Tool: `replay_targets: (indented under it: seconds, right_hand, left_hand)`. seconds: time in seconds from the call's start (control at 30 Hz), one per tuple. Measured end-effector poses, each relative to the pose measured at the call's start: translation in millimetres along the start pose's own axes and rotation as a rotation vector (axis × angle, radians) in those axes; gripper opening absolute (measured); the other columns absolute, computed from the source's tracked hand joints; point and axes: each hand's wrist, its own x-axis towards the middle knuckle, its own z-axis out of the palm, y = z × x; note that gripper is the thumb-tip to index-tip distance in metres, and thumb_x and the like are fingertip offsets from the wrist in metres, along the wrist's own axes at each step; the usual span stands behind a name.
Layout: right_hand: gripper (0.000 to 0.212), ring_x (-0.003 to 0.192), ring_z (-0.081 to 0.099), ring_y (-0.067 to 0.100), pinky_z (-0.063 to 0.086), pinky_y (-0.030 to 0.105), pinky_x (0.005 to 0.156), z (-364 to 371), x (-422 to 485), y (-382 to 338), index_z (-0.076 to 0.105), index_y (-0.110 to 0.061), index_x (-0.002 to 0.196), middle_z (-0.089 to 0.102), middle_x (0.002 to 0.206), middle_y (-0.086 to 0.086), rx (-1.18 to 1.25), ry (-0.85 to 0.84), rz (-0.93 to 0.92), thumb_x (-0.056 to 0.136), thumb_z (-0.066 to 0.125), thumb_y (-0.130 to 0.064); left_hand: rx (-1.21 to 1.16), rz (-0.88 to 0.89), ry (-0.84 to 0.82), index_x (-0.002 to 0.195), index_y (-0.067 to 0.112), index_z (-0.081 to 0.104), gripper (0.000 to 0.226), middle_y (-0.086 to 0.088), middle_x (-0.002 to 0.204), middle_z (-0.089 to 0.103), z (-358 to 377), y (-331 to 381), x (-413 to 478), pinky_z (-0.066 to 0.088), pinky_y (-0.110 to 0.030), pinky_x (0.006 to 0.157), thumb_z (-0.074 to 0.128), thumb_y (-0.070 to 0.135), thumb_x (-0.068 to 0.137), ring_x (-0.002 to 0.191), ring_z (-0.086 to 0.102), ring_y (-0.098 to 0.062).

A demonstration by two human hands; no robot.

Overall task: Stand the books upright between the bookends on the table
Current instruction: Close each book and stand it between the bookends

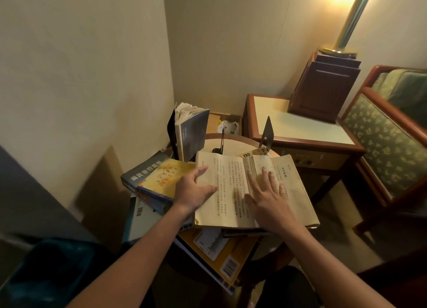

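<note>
Near edge of round bench (233, 143): yellowed open book (228, 176) lying flat.
Left hand (196, 189): fingers spread, touching its left page.
Right hand (268, 196): spread flat on right page.

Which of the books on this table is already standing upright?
The dark blue-grey book at the back left: it stands on end, pages fanned at the top. The yellowed book lies open and flat; the stacked books lie flat too.

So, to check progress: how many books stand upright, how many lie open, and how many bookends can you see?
Upright book: 1
Open book: 1
Bookends plainly seen: 2, wide bookend and edge-on bookend
Total: 4
</note>
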Motion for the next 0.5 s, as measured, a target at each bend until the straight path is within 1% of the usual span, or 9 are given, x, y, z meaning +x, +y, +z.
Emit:
replay_targets:
  seconds: [0.03, 0.07, 0.13, 0.17, 0.23, 0.27, 0.3, 0.37, 0.5]
  right_hand:
    - [0.076, 0.152, -0.015, 0.033, 0.005, 0.056, 0.123, -1, -4, -1, -0.026, -0.05, 0.148, -0.028, 0.162, 0.005, 0.087, 0.049, 0.048, 0.102, 0.034, -0.053]
    - [0.082, 0.153, -0.001, 0.037, 0.02, 0.057, 0.12, -3, -8, -1, -0.028, -0.051, 0.147, -0.022, 0.164, 0.006, 0.167, 0.106, 0.104, 0.102, 0.041, -0.047]
    - [0.095, 0.142, 0.035, 0.039, 0.049, 0.053, 0.103, -8, -14, 0, -0.026, -0.049, 0.148, -0.003, 0.167, 0.01, 0.264, 0.181, 0.202, 0.098, 0.053, -0.038]
    - [0.098, 0.132, 0.048, 0.034, 0.056, 0.048, 0.094, -12, -17, 1, -0.023, -0.046, 0.151, 0.013, 0.164, 0.011, 0.302, 0.189, 0.229, 0.096, 0.057, -0.035]
    - [0.099, 0.109, 0.06, 0.02, 0.061, 0.041, 0.082, -21, -20, 2, -0.015, -0.037, 0.156, 0.048, 0.14, 0.008, 0.375, 0.173, 0.265, 0.093, 0.061, -0.032]
    - [0.097, 0.1, 0.061, 0.015, 0.061, 0.038, 0.079, -26, -22, 2, -0.011, -0.033, 0.158, 0.055, 0.127, 0.003, 0.389, 0.162, 0.278, 0.094, 0.061, -0.03]
    - [0.093, 0.095, 0.061, 0.013, 0.061, 0.037, 0.078, -30, -23, 1, -0.007, -0.031, 0.159, 0.058, 0.12, 0.0, 0.395, 0.151, 0.284, 0.094, 0.06, -0.029]
    - [0.084, 0.094, 0.059, 0.012, 0.059, 0.035, 0.075, -39, -26, -1, 0.003, -0.029, 0.16, 0.059, 0.122, 0.001, 0.418, 0.145, 0.281, 0.096, 0.058, -0.026]
    - [0.06, 0.094, 0.057, 0.013, 0.048, 0.021, 0.057, -55, -30, -10, 0.032, -0.024, 0.153, 0.059, 0.131, 0.002, 0.471, 0.191, 0.221, 0.098, 0.056, -0.026]
  left_hand:
    - [-0.017, 0.007, 0.0, 0.142, 0.024, 0.055, 0.07, 0.004, 0.128, 0.058, 0, 1, 1, 0.054, -0.017, 0.073, 0.084, 0.015, 0.079, 0.105, 0.058, -0.012]
    - [-0.037, 0.012, 0.001, 0.142, 0.024, 0.054, 0.07, 0.004, 0.127, 0.058, 0, 3, 1, 0.052, -0.014, 0.07, 0.084, 0.015, 0.079, 0.104, 0.058, -0.011]
    - [-0.079, 0.014, 0.004, 0.141, 0.026, 0.055, 0.067, 0.005, 0.128, 0.056, 0, 5, 2, 0.051, -0.014, 0.067, 0.082, 0.015, 0.081, 0.103, 0.056, -0.01]
    - [-0.105, 0.009, 0.007, 0.14, 0.026, 0.056, 0.065, 0.005, 0.13, 0.055, 1, 5, 3, 0.052, -0.015, 0.069, 0.082, 0.015, 0.082, 0.105, 0.055, -0.011]
    - [-0.158, -0.014, 0.014, 0.138, 0.028, 0.058, 0.061, 0.003, 0.137, 0.055, 4, 7, 3, 0.057, -0.025, 0.078, 0.08, 0.015, 0.083, 0.112, 0.056, -0.015]
    - [-0.177, -0.024, 0.014, 0.137, 0.029, 0.059, 0.06, 0.002, 0.14, 0.055, 5, 9, 2, 0.06, -0.033, 0.084, 0.08, 0.015, 0.083, 0.115, 0.058, -0.018]
    - [-0.193, -0.031, 0.014, 0.136, 0.031, 0.059, 0.059, 0.001, 0.142, 0.055, 6, 10, 1, 0.06, -0.04, 0.087, 0.08, 0.015, 0.083, 0.117, 0.059, -0.021]
    - [-0.222, -0.047, 0.001, 0.135, 0.034, 0.06, 0.059, -0.003, 0.143, 0.055, 7, 13, 0, 0.06, -0.046, 0.088, 0.079, 0.014, 0.083, 0.118, 0.06, -0.026]
    - [-0.205, -0.032, -0.035, 0.14, 0.03, 0.056, 0.058, -0.002, 0.138, 0.053, 4, 23, -2, 0.06, -0.046, 0.087, 0.072, 0.009, 0.088, 0.113, 0.062, -0.025]
